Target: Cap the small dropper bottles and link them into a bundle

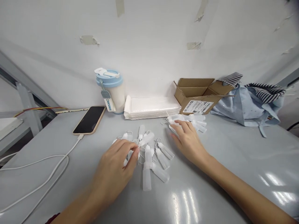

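Small translucent plastic dropper bottles point(161, 158) with looped cap straps lie in a loose pile on the grey table. My left hand point(119, 161) is over the pile's left side, thumb and index finger pinched on the narrow end of a dropper bottle point(147, 139). Several bottles beneath that hand are partly hidden. Farther right and back, more dropper bottles point(198, 122) form a second group. My right hand point(187, 140) reaches onto this group, fingers apart and bent over the nearest bottles, with nothing seen gripped.
Behind the bottles sits a stack of white packets point(151, 107) beside an open cardboard box point(198, 104). A blue cloth bag point(245, 105) lies at right. A lidded cup point(114, 93) and a phone point(90, 120) with a white charging cable point(67, 155) are at left.
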The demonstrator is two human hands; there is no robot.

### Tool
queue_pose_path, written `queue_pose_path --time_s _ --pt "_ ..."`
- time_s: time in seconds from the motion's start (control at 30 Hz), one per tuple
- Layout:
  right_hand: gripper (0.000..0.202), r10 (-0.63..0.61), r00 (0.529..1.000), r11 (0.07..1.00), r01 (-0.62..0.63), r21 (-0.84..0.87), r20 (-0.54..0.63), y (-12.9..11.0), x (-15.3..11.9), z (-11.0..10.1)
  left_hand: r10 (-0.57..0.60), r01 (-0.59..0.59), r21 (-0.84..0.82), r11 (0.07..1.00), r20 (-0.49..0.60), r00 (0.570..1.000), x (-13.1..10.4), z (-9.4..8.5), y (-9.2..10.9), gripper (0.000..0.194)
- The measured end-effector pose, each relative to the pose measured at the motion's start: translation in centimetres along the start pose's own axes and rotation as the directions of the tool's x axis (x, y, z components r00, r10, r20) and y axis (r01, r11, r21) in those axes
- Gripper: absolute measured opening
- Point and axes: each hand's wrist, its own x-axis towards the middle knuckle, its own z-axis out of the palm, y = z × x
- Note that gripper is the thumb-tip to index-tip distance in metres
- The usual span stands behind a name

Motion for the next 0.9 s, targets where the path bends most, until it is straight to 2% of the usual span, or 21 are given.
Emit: queue_pose_path --time_s 0.1,0.17,0.43,0.53,0.63,0.7,0.77,0.9 --pt "0.019 -0.006 0.994 0.989 0.022 -0.147 0.108 -0.3 -0.2 0.0 -0.001 0.001 -0.002 1.000 0.012 1.000 0.0 0.0 0.1 0.020" --pt "0.019 -0.003 0.990 0.981 0.030 -0.190 0.139 -0.4 -0.2 -0.1 0.000 0.000 -0.004 1.000 0.009 1.000 0.0 0.0 0.2 0.020" --pt "0.028 -0.011 0.997 0.995 0.019 -0.102 0.077 0.2 -0.4 -0.2 0.069 -0.070 -0.052 0.996 -0.029 0.997 0.1 -0.1 0.0 0.018" --pt "0.028 0.009 1.000 0.999 -0.010 0.033 0.028 0.0 -0.3 -0.4 0.070 -0.072 -0.063 0.995 -0.032 0.997 0.1 -0.1 0.1 0.018" --pt "0.022 0.045 0.996 0.962 -0.023 0.274 -0.077 -0.7 -0.1 -1.3 0.075 -0.077 -0.069 0.995 -0.038 0.996 0.0 -0.1 0.2 0.018" --pt "0.014 0.064 0.991 0.881 0.000 0.474 -0.119 -1.3 0.0 -2.2 0.083 -0.086 -0.069 0.994 -0.050 0.995 0.0 -0.1 0.3 0.017" --pt "0.010 0.092 0.992 0.775 -0.013 0.631 -0.092 -2.0 -0.1 -3.1 0.058 -0.063 -0.075 0.995 -0.057 0.997 0.0 -0.1 0.3 0.016" --pt "0.012 0.104 0.992 0.624 -0.008 0.781 -0.072 -2.8 -0.7 -4.0 -0.039 0.035 -0.091 0.995 -0.042 0.998 0.0 0.0 0.2 0.023"
